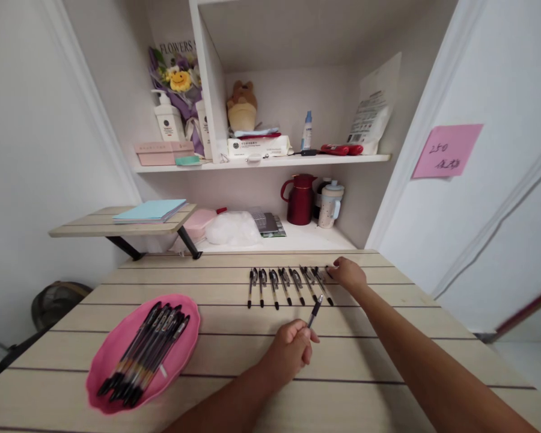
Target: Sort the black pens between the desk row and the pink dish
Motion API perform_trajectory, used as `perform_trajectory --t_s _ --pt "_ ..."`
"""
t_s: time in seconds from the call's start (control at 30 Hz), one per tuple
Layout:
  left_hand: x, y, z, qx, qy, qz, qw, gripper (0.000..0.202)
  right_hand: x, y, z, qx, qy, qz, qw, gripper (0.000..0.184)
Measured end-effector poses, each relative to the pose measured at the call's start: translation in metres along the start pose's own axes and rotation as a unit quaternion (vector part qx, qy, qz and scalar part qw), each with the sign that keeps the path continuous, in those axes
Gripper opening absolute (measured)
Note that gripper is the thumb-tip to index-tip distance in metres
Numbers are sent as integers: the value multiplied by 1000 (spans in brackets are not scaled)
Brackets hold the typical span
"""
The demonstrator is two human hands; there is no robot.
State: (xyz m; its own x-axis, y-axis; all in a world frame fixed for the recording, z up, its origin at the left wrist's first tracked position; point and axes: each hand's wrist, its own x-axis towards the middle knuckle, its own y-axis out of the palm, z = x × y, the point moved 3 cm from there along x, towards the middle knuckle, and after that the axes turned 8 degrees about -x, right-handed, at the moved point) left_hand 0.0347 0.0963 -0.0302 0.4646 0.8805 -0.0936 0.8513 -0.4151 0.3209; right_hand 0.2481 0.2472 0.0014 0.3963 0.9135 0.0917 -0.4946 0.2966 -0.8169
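Observation:
My left hand (291,349) is closed around a gel pen (315,310), which points up and away with its tip end bare. At the right end of a row of pens, my right hand (348,273) reaches down to the table, fingers pinched on a small dark pen cap (328,270), mostly hidden by them. Several uncapped pens (275,290) lie side by side in that row, with black caps (255,275) beside their upper ends. To the left, a pink scalloped tray (190,337) holds several capped black pens (148,349).
The slatted wooden table (234,385) meets a white shelf unit (261,161). A small raised stand (85,222) bears blue paper (151,210) at the back left. Behind the table are a plastic bag (233,228), a red jug (301,201) and a cup (330,205).

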Motion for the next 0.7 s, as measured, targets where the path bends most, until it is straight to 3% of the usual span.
perform_trajectory --t_s 0.2,0.37,0.47,0.6,0.7 --pt "0 0 0 -6 0 5 1000 28 -1 6 -8 49 4 20 999 7" --pt "-1 1 -4 -6 -9 5 1000 27 -37 -8 -9 199 -21 70 977 16" --pt "-2 2 -4 -3 -8 11 1000 26 -73 -18 2 329 -60 100 937 26" --pt "-1 1 -2 7 -4 13 1000 26 -111 -24 19 508 -81 132 848 29" --pt "1 0 0 13 -1 12 1000 26 -122 -24 26 536 -89 129 830 27"
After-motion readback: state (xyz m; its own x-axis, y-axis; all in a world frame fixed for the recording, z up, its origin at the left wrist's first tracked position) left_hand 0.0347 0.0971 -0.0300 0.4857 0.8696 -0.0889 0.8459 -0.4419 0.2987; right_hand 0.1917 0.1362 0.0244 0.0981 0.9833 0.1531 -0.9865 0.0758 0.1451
